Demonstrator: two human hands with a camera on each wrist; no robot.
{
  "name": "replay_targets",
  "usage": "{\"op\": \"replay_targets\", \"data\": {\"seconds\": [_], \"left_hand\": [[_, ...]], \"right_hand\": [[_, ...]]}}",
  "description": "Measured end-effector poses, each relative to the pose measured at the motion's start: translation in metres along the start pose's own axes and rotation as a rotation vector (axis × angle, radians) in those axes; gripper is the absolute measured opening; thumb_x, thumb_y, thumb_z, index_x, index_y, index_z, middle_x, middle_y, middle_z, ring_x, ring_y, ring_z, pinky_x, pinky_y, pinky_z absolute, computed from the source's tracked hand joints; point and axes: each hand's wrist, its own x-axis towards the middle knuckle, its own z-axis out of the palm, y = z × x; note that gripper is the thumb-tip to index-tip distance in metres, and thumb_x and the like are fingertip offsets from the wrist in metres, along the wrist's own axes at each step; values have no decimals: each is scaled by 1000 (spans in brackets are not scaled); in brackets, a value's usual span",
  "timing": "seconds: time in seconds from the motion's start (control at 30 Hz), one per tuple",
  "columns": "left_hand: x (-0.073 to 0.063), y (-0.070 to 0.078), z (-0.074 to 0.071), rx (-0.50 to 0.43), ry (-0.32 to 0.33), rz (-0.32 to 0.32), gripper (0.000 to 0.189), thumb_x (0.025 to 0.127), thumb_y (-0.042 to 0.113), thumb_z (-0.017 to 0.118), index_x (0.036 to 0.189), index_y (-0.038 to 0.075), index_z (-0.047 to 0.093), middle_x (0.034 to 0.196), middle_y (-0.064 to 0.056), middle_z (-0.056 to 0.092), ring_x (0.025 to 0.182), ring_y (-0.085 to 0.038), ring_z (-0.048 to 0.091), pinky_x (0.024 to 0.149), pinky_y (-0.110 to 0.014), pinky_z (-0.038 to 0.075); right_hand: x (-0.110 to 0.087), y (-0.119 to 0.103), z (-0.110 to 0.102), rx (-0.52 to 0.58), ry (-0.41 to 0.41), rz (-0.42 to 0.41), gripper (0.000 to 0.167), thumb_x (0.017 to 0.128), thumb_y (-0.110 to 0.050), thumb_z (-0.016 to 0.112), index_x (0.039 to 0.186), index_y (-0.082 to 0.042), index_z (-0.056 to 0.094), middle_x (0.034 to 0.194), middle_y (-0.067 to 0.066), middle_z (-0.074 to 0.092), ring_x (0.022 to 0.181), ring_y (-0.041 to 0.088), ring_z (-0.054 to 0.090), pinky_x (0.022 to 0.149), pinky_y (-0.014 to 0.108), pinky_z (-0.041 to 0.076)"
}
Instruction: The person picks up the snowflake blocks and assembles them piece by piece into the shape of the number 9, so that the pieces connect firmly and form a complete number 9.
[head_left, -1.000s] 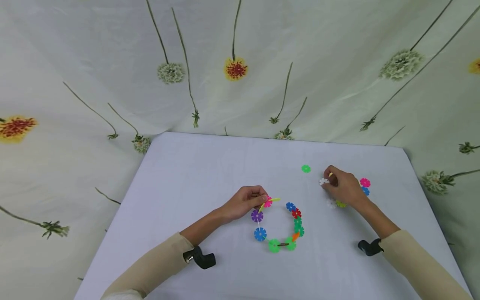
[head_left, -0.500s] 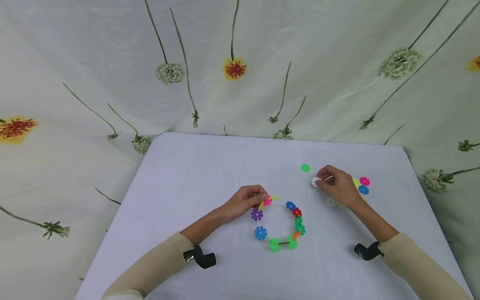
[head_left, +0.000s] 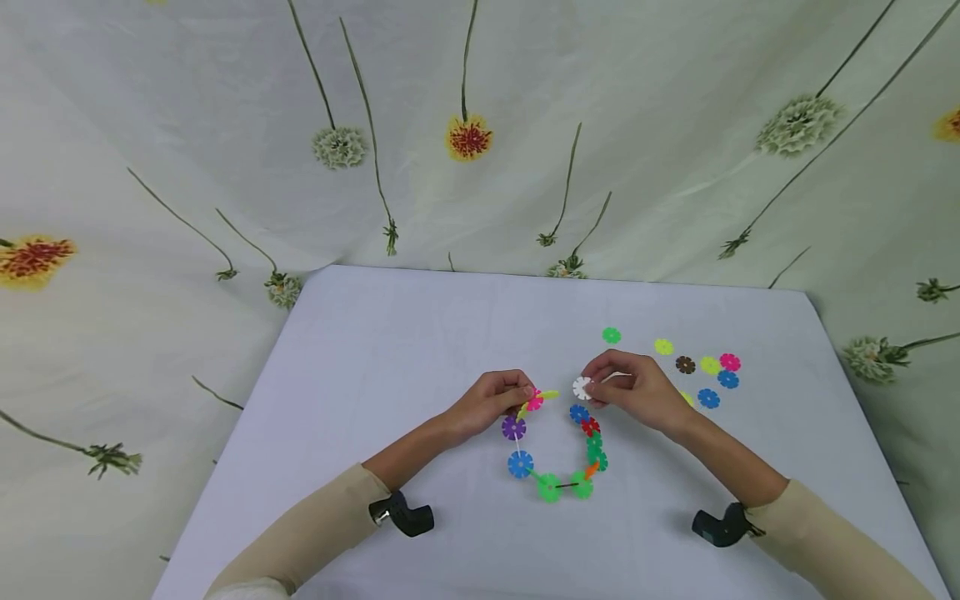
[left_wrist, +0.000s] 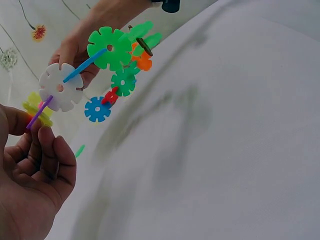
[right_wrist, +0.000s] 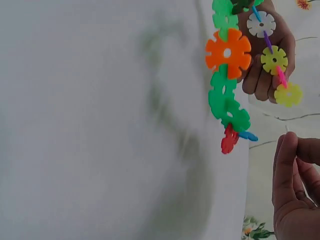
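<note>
My left hand [head_left: 491,402] pinches one end of a curved chain of slotted, flower-shaped plastic discs, at the pink disc [head_left: 536,401] with yellow discs beside it. From there the chain runs through a purple disc [head_left: 513,428], blue, green and orange ones, then a red disc [right_wrist: 229,140] and a blue disc [head_left: 579,414] at its other end. Its shadow falls on the table, apart from it. A loose white disc [head_left: 581,388] is pinched between thumb and fingers of my right hand [head_left: 636,390], just above that blue end. In the right wrist view the held disc appears edge-on.
Loose discs lie at the table's right: a brown disc [head_left: 686,365], a pink disc [head_left: 730,362], plus several yellow and blue ones. A light green disc [head_left: 611,335] lies farther left. A flower-print cloth [head_left: 420,192] hangs behind the white table [head_left: 390,333].
My right hand has carried the white disc left and nearer, from the loose discs to the blue end of the chain. My left hand has stayed almost still.
</note>
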Motion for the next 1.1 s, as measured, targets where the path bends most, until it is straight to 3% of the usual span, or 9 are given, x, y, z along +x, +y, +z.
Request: {"op": "replay_targets", "data": {"seconds": [0.2, 0.47, 0.87, 1.1], "left_hand": [[0, 1, 0, -3, 4, 8, 23, 112, 17, 54, 111, -3, 65, 80, 5, 57, 72, -8, 51, 68, -20, 45], [1, -2, 0, -9, 2, 8, 24, 112, 18, 54, 110, -4, 65, 79, 4, 56, 71, -8, 50, 68, -21, 45], [5, 5, 7, 57, -5, 45, 20, 110, 15, 60, 111, -2, 69, 85, 2, 62, 71, -7, 54, 70, -19, 49], [5, -2, 10, 90, 11, 56, 18, 109, 14, 60, 107, -1, 69, 84, -2, 63, 70, -7, 54, 69, -19, 49]], "right_hand": [[-1, -6, 13, 50, -61, -39, 23, 102, -11, 74, 121, -2, 69, 111, 23, 68, 92, 33, 81, 85, 31, 66], [-2, -8, 21, 77, -47, -38, 22, 102, -10, 73, 122, -2, 68, 111, 22, 68, 93, 36, 81, 84, 31, 67], [-2, -10, 19, -11, -14, -39, 17, 98, -9, 77, 113, -4, 73, 99, 17, 76, 84, 32, 79, 78, 31, 66], [0, -10, 19, -32, -52, -73, 14, 97, -8, 78, 110, -4, 74, 97, 17, 78, 85, 44, 77, 78, 37, 67]]}}
